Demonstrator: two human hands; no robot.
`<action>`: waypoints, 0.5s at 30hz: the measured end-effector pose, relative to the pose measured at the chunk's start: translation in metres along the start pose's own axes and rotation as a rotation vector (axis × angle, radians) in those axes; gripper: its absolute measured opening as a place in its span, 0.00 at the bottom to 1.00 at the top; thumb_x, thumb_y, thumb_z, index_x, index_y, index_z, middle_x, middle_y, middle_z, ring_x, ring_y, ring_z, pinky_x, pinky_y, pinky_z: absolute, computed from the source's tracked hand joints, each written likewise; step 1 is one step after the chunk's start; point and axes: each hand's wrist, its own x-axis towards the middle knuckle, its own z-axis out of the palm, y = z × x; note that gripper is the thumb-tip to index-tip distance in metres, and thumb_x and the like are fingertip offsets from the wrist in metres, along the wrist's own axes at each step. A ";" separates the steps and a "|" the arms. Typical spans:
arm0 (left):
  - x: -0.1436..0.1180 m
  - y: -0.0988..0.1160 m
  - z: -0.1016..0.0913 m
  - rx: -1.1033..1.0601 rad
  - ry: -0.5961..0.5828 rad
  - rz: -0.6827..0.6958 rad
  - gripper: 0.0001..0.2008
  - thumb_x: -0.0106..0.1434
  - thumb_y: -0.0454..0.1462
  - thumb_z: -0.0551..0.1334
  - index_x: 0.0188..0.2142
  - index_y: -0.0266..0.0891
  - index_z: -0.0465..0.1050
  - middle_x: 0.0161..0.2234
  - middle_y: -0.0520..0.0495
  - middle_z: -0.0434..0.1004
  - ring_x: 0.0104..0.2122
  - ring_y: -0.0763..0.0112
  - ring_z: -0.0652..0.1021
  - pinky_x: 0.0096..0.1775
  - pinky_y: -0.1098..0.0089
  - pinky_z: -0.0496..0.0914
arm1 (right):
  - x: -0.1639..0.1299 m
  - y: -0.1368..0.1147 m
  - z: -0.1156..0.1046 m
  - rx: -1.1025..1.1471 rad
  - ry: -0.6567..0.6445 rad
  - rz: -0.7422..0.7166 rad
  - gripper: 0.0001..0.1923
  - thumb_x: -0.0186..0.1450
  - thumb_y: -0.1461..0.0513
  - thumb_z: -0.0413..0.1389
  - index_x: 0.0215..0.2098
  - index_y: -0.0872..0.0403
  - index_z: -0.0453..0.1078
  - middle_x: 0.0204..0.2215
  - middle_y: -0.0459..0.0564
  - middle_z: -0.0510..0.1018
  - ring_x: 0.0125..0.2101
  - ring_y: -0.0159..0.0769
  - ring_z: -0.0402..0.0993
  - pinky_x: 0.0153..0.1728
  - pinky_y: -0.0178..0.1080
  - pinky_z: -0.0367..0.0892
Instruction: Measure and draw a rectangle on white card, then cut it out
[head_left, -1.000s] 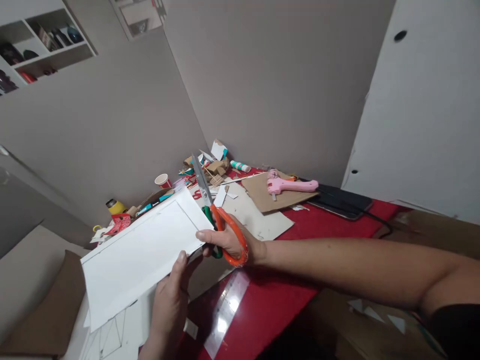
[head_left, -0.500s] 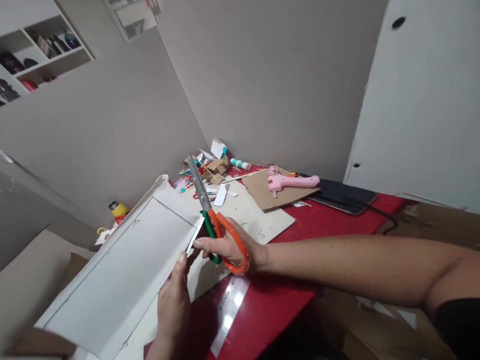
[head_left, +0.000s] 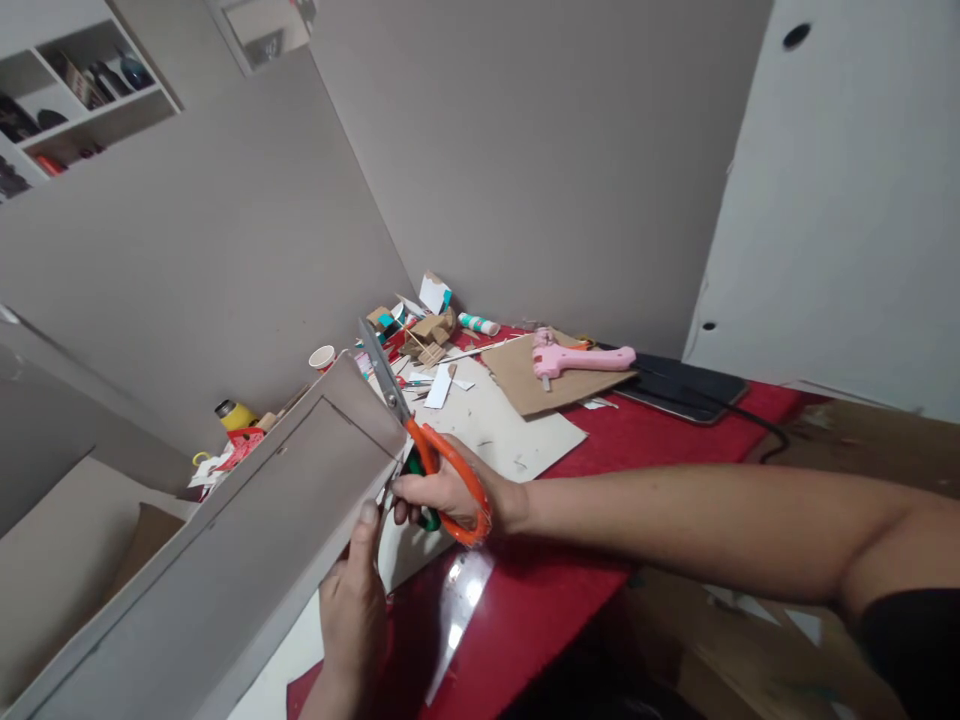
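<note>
A long white cardboard sheet [head_left: 247, 530] with dark lines drawn near its edges slants across the left side. My left hand [head_left: 356, 590] grips its near right edge, thumb on top. Hooked on my right hand [head_left: 450, 490] is a pair of scissors [head_left: 401, 400] with one orange and one green handle, blades pointing up and away and looking closed. The right thumb and fingers also pinch at the sheet's right corner, close to the left thumb. The fingers beneath the corner are partly hidden.
A pink hot glue gun [head_left: 585, 360] lies on brown cardboard [head_left: 517, 385], beside a dark flat device [head_left: 690, 390]. Paper scraps, a glue stick [head_left: 478, 324] and a paper cup [head_left: 322, 357] stand further back. A clear ruler [head_left: 461, 600] lies on the red tablecloth [head_left: 540, 610].
The cardboard sheet has tilted, its face now darker and its near end lower. The paper cup has come into view behind it. Both hands keep nearly the same place.
</note>
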 end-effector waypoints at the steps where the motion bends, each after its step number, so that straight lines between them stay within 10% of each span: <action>1: 0.000 0.001 -0.001 0.024 0.031 -0.034 0.26 0.56 0.57 0.65 0.31 0.35 0.82 0.25 0.41 0.81 0.44 0.45 0.79 0.45 0.57 0.72 | -0.002 0.000 0.000 -0.024 -0.020 -0.010 0.08 0.56 0.65 0.53 0.21 0.57 0.72 0.18 0.47 0.76 0.20 0.32 0.72 0.22 0.31 0.68; 8: 0.008 0.004 -0.006 -0.045 0.137 -0.041 0.23 0.54 0.54 0.68 0.37 0.37 0.82 0.41 0.43 0.83 0.50 0.55 0.77 0.56 0.59 0.65 | -0.008 0.008 0.002 -0.264 0.007 -0.173 0.06 0.53 0.68 0.56 0.26 0.53 0.63 0.20 0.40 0.69 0.22 0.28 0.62 0.25 0.30 0.60; 15: 0.013 -0.001 -0.006 -0.146 0.089 0.041 0.21 0.54 0.54 0.67 0.27 0.36 0.79 0.28 0.45 0.81 0.36 0.58 0.80 0.46 0.61 0.71 | 0.002 0.015 -0.009 -0.420 0.070 -0.259 0.05 0.56 0.64 0.56 0.29 0.53 0.62 0.22 0.40 0.66 0.23 0.29 0.57 0.26 0.33 0.56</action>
